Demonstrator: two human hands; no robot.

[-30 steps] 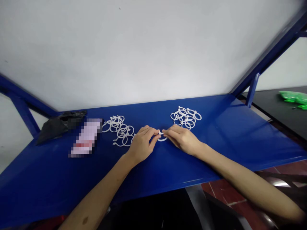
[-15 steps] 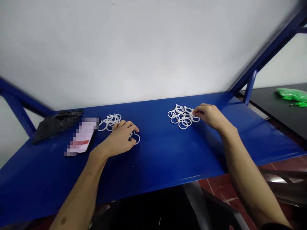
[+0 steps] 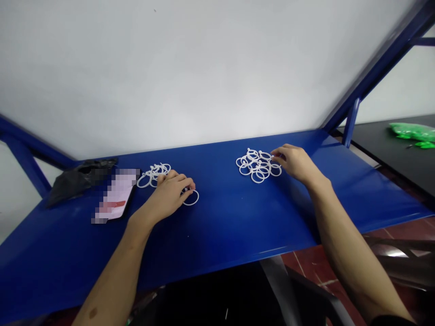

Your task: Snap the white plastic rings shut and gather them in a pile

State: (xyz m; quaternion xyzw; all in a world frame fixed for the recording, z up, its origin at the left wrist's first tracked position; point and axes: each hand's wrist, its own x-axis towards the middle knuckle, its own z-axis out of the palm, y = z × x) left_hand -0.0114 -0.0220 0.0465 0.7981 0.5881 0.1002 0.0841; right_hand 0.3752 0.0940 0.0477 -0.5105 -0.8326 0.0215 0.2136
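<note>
My left hand (image 3: 171,192) has its thumb and index finger pinched on a white plastic ring (image 3: 197,199), which looks like a shower curtain ring. The ring forms a nearly full circle, partly hidden by the fingertips. Behind this hand lies a small pile of similar white rings (image 3: 144,182). Farther right, my right hand (image 3: 292,162) is at the edge of a second pile of white rings (image 3: 260,182). Its thumb and index finger close around the knobbed end of the outermost ring (image 3: 280,170), which rests against the pile.
A phone (image 3: 118,192) with its screen lit lies left of the left pile, beside a crumpled black plastic bag (image 3: 73,181). The blue table (image 3: 217,231) meets a pale wall, with blue frame bars at both sides. Green plastic packaging (image 3: 413,132) sits on a black table at right.
The ring at my left hand showed a gap and now looks like a round loop, with the fingers drawn closer together. My right hand has shifted slightly upward at the pile's edge.
</note>
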